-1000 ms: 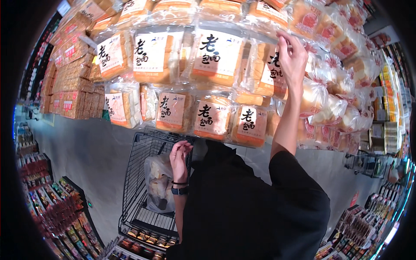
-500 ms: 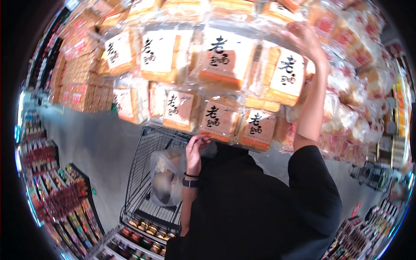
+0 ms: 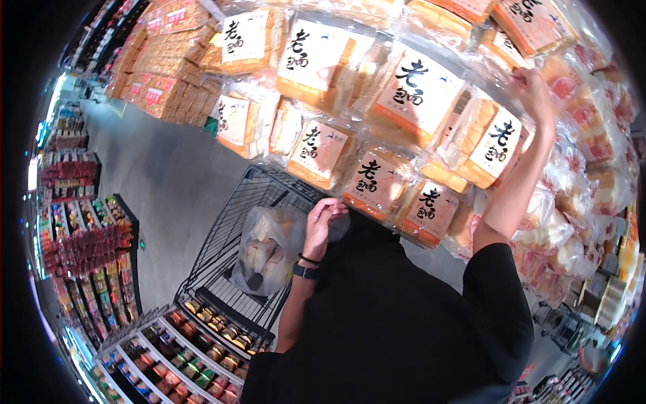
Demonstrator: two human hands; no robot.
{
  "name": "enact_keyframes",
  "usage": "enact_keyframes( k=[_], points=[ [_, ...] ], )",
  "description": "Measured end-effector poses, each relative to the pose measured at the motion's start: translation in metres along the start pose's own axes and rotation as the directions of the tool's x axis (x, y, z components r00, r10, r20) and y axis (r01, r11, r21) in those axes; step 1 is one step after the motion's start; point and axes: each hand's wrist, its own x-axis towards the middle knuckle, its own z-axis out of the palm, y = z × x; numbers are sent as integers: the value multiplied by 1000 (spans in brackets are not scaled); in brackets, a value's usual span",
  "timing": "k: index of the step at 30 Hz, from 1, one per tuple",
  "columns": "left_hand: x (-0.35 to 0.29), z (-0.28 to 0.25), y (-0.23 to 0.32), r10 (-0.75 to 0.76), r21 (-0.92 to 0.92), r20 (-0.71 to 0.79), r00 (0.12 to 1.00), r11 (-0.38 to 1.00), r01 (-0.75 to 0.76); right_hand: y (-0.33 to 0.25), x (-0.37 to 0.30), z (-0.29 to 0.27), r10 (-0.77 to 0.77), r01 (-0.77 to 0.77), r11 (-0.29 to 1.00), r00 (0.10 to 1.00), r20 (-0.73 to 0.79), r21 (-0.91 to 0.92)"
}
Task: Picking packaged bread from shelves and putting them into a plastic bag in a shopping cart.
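Right hand point(image 3: 536, 97): above the upper right part of the bread stack point(image 3: 375, 180), fingers bent at clear wrapping; grip small, but whether it pinches the film cannot be told. Bagged loaf point(image 3: 488, 145): near the stack's right side, behind the front row, just beside the hand, lying nearer the body and to the left of the grip. Right hand clearly the nearer. Loaf's long axis runs near-to-far, far end leaning right; label faces up. Left hand point(image 3: 320, 225): by the stack's near edge, beside the cart point(image 3: 212, 234), fingers loosely curled, partly open, nothing seen in it.
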Motion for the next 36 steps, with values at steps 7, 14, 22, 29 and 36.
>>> enact_keyframes(
  k=[7, 14, 22, 29, 36],
  points=[
    [-4, -17, 0, -5, -12, 10, 1000, 1000, 5, -14, -20, -9, -43, 47, 998, 996, -77, 47],
    [-19, -36, 13, 16, -71, 53, 998, 997, -12, -74, -81, -60, -60, 74, 990, 991, -120, 122],
    [-49, -79, 15, 59, -160, 70, 996, 986, -47, -156, -197, -118, -190, 213, 970, 965, -182, 120],
    [-51, -75, 24, 79, -125, 208, 975, 991, -54, -212, -245, -128, -207, 344, 880, 899, -386, 329],
    [-62, -46, 32, 164, -648, 259, 952, 760, 45, -305, -254, -73, -306, 402, 569, 913, -270, 717]
  ],
)
